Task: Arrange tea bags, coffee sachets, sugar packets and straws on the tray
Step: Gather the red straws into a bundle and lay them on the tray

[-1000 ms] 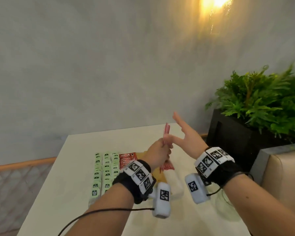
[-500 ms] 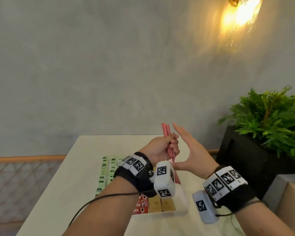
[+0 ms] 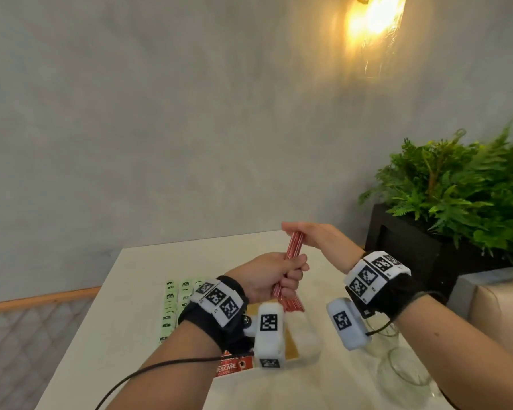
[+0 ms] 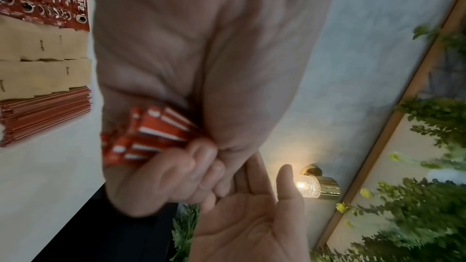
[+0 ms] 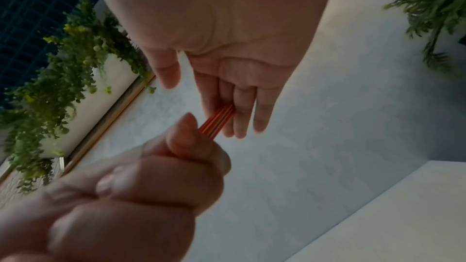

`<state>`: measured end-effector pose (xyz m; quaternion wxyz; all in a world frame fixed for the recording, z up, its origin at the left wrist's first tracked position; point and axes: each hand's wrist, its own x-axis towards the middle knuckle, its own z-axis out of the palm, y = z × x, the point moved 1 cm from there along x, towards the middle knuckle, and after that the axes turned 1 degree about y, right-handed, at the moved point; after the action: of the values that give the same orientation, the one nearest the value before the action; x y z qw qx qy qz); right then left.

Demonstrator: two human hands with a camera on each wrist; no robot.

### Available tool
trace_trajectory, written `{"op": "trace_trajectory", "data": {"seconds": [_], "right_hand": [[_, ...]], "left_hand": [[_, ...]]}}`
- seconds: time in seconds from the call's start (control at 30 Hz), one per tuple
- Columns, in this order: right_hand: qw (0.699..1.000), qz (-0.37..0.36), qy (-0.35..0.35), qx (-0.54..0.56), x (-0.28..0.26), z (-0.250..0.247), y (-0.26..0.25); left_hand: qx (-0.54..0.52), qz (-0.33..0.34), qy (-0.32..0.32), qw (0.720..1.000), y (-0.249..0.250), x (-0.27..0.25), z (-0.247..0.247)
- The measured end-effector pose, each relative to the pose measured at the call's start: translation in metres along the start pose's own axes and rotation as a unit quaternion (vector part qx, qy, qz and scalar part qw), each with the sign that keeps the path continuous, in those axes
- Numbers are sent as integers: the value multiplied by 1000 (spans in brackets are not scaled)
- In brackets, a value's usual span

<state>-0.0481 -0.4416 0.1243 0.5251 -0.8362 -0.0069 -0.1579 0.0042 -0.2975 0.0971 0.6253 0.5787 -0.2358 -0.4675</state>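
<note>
My left hand grips a bundle of red striped straws upright above the tray. In the left wrist view the straws' lower ends poke out under my curled fingers. My right hand has its fingers straight and touches the bundle's top end. The right wrist view shows those fingers lying against the straws above my left hand. On the tray lie green tea bags, red coffee sachets, brown sugar packets and more straws.
The tray sits on a white table against a grey wall. Clear glasses stand at the table's right, under my right forearm. A black planter with ferns is at the right, and a lit wall lamp hangs above.
My right hand has moved from beside the straw bundle to its top end, fingers now laid over it. My left hand keeps its grip on the bundle.
</note>
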Motion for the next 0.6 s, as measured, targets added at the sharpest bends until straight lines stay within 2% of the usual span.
{"op": "trace_trajectory", "data": {"seconds": [0.13,0.2,0.23,0.3,0.37,0.43,0.53,0.6], "right_hand": [[999,3,5,34,0,-4,5],[999,1,19,-34,1,-6,8],[995,3,41,-94,1,-7,9],[975,22,64,-212,3,-6,11],[946,41,37,-319,3,-1,13],[913,46,15,-405,2,8,18],[898,48,34,-435,2,14,28],[887,61,71,-453,2,14,32]], "left_hand": [[52,8,18,998,-2,1,0],[157,7,32,987,-5,-1,-1],[233,8,38,972,-5,-2,-2],[392,23,57,918,-3,-2,-1],[513,58,74,853,-1,-1,0],[576,94,94,806,1,2,1],[616,120,123,769,-2,10,-5],[611,128,158,765,-7,14,-15]]}}
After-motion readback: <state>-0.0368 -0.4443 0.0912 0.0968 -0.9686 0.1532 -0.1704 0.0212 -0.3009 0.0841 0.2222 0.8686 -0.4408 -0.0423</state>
